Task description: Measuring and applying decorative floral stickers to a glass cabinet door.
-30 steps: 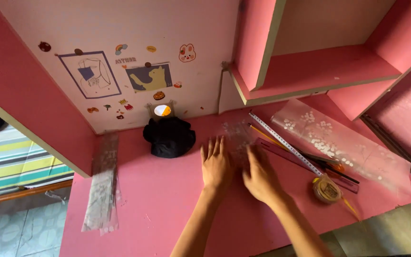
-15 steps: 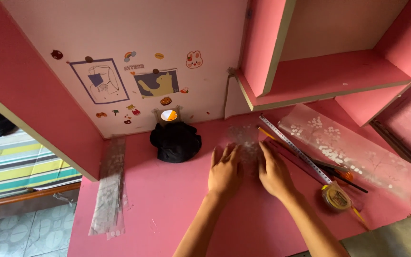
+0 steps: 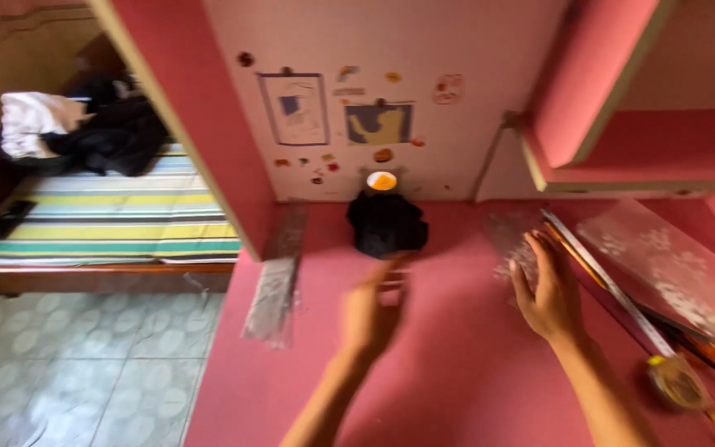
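Fingers of our right hand [image 3: 549, 290] lie spread and flat on a clear patterned sheet [image 3: 513, 240] on the pink counter [image 3: 457, 364], just left of a long ruler [image 3: 606, 281]. Our left hand [image 3: 372, 310] is blurred above the counter, holding nothing, near a black bundle [image 3: 385, 223] farther back.

On the table [image 3: 457, 381] I see my left grip [image 3: 371, 313] raised just in front of the bundle [image 3: 386, 223] that sits against the back wall, and my right grip [image 3: 549, 291] flat on the clear sheet [image 3: 511, 236] to its right. Right of that lie the ruler [image 3: 602, 277], then the tape roll [image 3: 676, 382] nearer me; a plastic strip [image 3: 276, 285] lies at the table's left edge, with the bed [image 3: 109, 223] beyond it.
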